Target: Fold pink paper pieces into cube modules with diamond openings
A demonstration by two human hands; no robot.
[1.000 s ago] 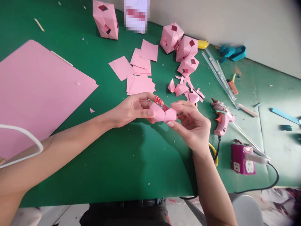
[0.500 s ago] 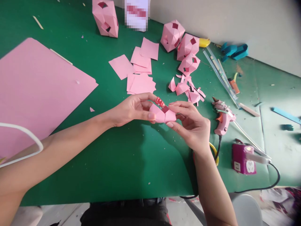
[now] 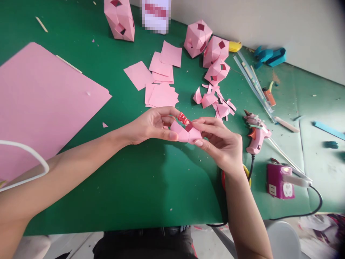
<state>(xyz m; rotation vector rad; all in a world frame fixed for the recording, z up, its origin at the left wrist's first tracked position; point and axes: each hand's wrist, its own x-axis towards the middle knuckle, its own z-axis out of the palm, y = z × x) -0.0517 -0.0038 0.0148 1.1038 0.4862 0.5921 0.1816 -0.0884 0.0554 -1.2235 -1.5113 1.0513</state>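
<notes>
Both hands hold a small folded pink paper piece [image 3: 185, 133] above the green table. My left hand [image 3: 153, 124] pinches its left end between thumb and fingers; a red patterned bandage wraps one fingertip. On the other end, my right hand [image 3: 221, 138] grips with the thumb below and fingers above. Just beyond lie loose pink paper squares [image 3: 163, 96]. To the right of those is a heap of small pink paper scraps and folded bits [image 3: 210, 100]. Several finished-looking pink faceted paper shapes with square holes [image 3: 198, 39] stand farther back.
A large pink sheet [image 3: 54, 97] covers the left of the table [image 3: 129, 190]. At right are a pink glue gun [image 3: 255, 133], a purple power adapter [image 3: 280, 181] with a cord, clear glue sticks [image 3: 253, 84], an orange lighter [image 3: 269, 97] and a blue tape dispenser [image 3: 269, 57].
The right thumb has shifted slightly along the folded paper piece, which tilts a little. The left hand holds nearly the same place. The view has moved slightly.
</notes>
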